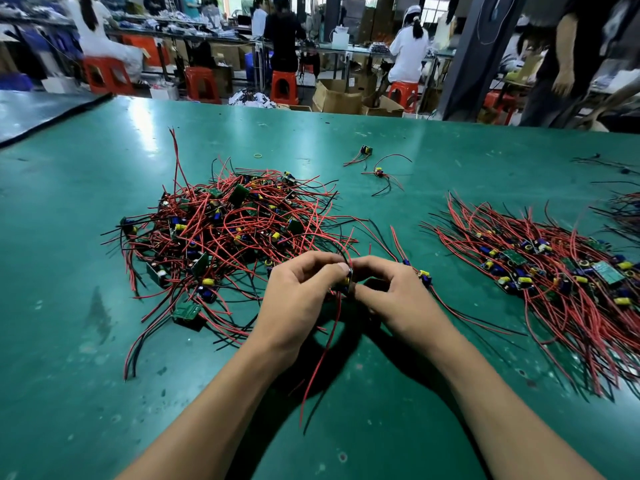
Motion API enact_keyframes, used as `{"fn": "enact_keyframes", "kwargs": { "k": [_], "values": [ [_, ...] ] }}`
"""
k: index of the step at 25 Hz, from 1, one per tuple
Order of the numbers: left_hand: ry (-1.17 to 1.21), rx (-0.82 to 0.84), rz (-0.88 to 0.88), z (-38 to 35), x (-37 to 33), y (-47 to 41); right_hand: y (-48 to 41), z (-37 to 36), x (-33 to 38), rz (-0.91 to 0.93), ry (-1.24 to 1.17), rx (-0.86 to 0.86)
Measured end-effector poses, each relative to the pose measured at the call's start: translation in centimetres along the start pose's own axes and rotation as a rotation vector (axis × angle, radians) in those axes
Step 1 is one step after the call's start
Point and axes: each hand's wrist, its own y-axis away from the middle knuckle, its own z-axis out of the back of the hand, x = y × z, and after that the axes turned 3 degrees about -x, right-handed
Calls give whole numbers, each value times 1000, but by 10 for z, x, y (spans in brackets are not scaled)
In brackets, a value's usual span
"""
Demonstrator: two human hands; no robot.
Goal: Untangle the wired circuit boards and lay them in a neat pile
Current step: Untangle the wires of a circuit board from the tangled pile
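Head view. A person's two forearms reach over a green table mat (450, 393) and meet near the middle of the frame. The left hand (301, 292) and right hand (388, 289) face each other with fingers curled, and each pinches, between thumb and fingertips, the same small wired circuit board (347, 284). The board is held just above the mat and is mostly hidden by the fingers. Only a yellow part and a dark edge show. A long red wire (325, 355) hangs from it toward the viewer, with a black wire beside it.

To the left of and beyond the hands lies the tangled heap (225, 233), a mound of boards with red and black leads crossing in all directions. Several of its wires run up to the fingers. To the right, well apart from the heap, lies the sorted pile (554, 271). Its boards form a band and their leads fan out roughly parallel. Another board (424, 276) rests on the mat just beside the right hand.

Farther back sit two loose boards (365, 151) and (378, 173), with a yellow rubber band (257, 155) to their left. More wires (627, 206) enter at the right edge.

Beyond the table are orange stools (284, 86), cardboard boxes (337, 97) and workers at benches, all blurred.
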Motion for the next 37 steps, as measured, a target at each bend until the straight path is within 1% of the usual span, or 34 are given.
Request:
{"fn": "enact_keyframes", "kwargs": {
  "k": [3, 5, 6, 8, 10, 13, 15, 19, 24, 26, 28, 30, 33, 37],
  "values": [
    [-63, 26, 48, 2, 6, -1, -3, 6, 5, -262, -307, 37],
    [-117, 84, 64, 3, 9, 0, -2, 13, 8, -395, -416, 141],
    [-132, 124, 63, 4, 9, 0, -1, 15, 8, -413, -448, 201],
    [-166, 208, 52, 4, 10, 2, 2, 14, 8, -369, -551, 244],
    [-187, 243, 49, 4, 11, 3, 1, 15, 9, -356, -646, 162],
    [-126, 229, 91, 4, 9, 3, -4, 18, 6, -305, -693, -5],
    [-129, 216, 106, 3, 8, 2, -5, 16, 6, -264, -730, -16],
    [-201, 194, 126, 0, 7, 1, -4, 8, 5, -240, -723, 9],
    [-167, 206, 194, -3, 6, 0, -4, 7, -1, -203, -529, -48],
    [-144, 194, 189, -2, 6, 1, -2, 9, -1, -218, -526, 28],
    [-111, 189, 184, 0, 6, 1, 0, 12, 0, -264, -559, 170],
    [-93, 208, 183, 2, 7, 1, 2, 13, 1, -286, -553, 223],
    [-165, 235, 131, 1, 9, 3, 2, 11, -1, -268, -497, 121],
    [-263, 251, 77, 1, 9, 4, 2, 6, -3, -84, -341, -36]
  ]
}}
